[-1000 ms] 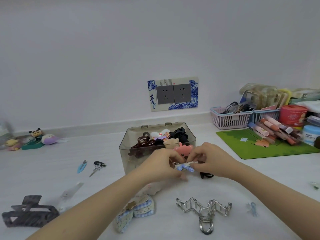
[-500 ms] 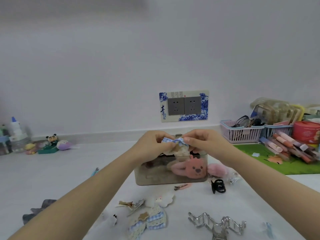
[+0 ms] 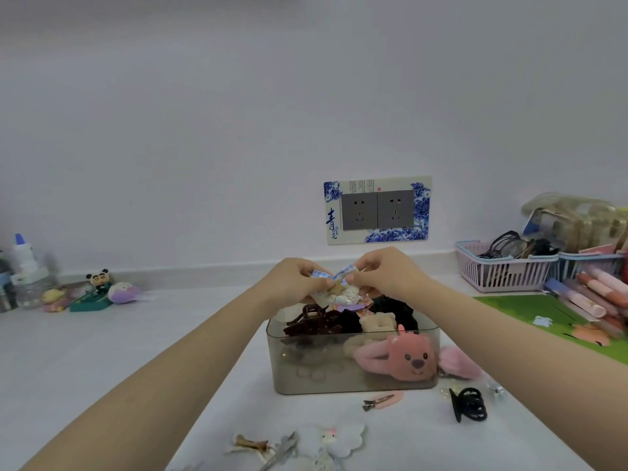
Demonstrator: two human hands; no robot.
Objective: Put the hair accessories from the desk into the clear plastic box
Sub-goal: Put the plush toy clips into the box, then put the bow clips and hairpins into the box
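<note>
Gingham blue bow clip (image 3: 334, 278), soft and light, is pinched at its ends by my left hand (image 3: 295, 281) and right hand (image 3: 385, 271), mid-frame above the clear plastic box (image 3: 353, 358).

A blue-and-white checked bow (image 3: 334, 275), a pink bear-faced plush (image 3: 409, 360), a brown claw clip (image 3: 311, 321), a black claw clip (image 3: 469, 407), a green mat (image 3: 530, 309).

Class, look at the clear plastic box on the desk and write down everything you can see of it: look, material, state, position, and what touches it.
The clear plastic box is rectangular, of smoky grey see-through plastic with rounded corners. It stands upright and open on the white desk, in front of the wall socket. It is nearly full: a brown claw clip, dark and cream scrunchies and a pink plush animal clip pressed against its front wall. The left hand and right hand hold a blue checked bow just above it.
</note>
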